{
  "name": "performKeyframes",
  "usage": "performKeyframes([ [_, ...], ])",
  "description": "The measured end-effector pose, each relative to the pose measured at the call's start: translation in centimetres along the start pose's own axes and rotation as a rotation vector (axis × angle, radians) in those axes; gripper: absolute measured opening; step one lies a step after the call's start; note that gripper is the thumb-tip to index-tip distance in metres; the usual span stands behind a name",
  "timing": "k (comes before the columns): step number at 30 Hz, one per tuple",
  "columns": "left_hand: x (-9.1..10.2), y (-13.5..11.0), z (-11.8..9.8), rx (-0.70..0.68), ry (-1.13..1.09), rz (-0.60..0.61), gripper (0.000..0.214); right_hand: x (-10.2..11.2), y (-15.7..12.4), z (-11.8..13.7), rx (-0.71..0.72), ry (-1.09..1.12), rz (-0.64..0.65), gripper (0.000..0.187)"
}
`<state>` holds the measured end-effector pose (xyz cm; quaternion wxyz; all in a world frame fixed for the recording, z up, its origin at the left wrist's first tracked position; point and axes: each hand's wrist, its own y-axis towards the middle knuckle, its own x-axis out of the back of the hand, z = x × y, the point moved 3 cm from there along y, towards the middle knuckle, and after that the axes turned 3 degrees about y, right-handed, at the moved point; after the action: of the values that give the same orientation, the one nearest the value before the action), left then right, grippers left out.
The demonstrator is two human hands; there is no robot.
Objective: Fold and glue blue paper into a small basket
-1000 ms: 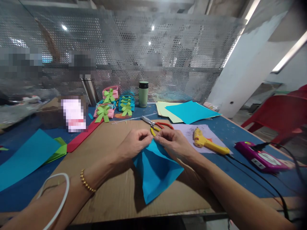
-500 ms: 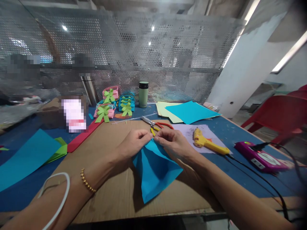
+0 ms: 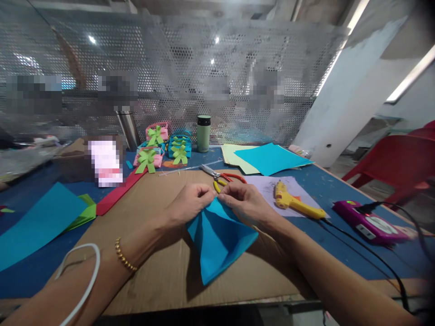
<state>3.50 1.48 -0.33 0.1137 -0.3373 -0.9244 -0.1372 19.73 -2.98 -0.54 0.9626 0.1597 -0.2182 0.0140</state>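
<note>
A folded sheet of blue paper (image 3: 219, 240) hangs from my fingertips above a cardboard sheet (image 3: 152, 262), its lower part flaring out in creases. My left hand (image 3: 192, 201) pinches the paper's top edge between thumb and fingers. Close beside it, my right hand (image 3: 246, 201) pinches the same edge, fingertips nearly meeting. Just behind the hands lie red-handled scissors (image 3: 233, 177) and a yellow-handled tool (image 3: 219, 184), partly hidden by my fingers. To the right of my right hand, a yellow glue gun (image 3: 295, 203) rests on a pale sheet (image 3: 268, 183).
Small pink bags (image 3: 149, 158) and blue bags (image 3: 178, 149) with green bows stand at the back, beside a green bottle (image 3: 203, 134). Blue sheets (image 3: 272, 158) lie back right. A purple power strip (image 3: 369, 224) with cables sits right. More blue paper (image 3: 44, 222) lies left.
The lower edge of the blue paper has shifted slightly up and left. Both hands keep their pinch at nearly the same spot.
</note>
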Motion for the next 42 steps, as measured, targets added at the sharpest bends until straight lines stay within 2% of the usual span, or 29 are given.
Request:
performKeyframes([
  [7, 0.1, -0.1, -0.4, -0.078, 0.084, 0.002, 0.037, 0.1, 0.0, 0.5, -0.074, 0.08, 0.082, 0.048],
  [16, 0.0, -0.2, -0.5, -0.125, 0.171, 0.01, 0.033, -0.4, 0.0, 0.6, -0.116, 0.142, 0.102, 0.04],
  [32, 0.0, -0.1, -0.5, -0.111, 0.17, -0.026, 0.036, -0.8, 0.1, -0.2, -0.07, 0.177, 0.042, 0.03],
  [37, -0.2, 0.0, -0.4, -0.043, 0.058, 0.011, 0.039, -0.7, -0.1, -0.3, -0.067, 0.114, -0.038, 0.029],
  [42, -0.1, 0.0, -0.3, -0.052, 0.068, -0.012, 0.033, -0.5, 0.0, -0.7, -0.015, 0.054, -0.066, 0.03],
])
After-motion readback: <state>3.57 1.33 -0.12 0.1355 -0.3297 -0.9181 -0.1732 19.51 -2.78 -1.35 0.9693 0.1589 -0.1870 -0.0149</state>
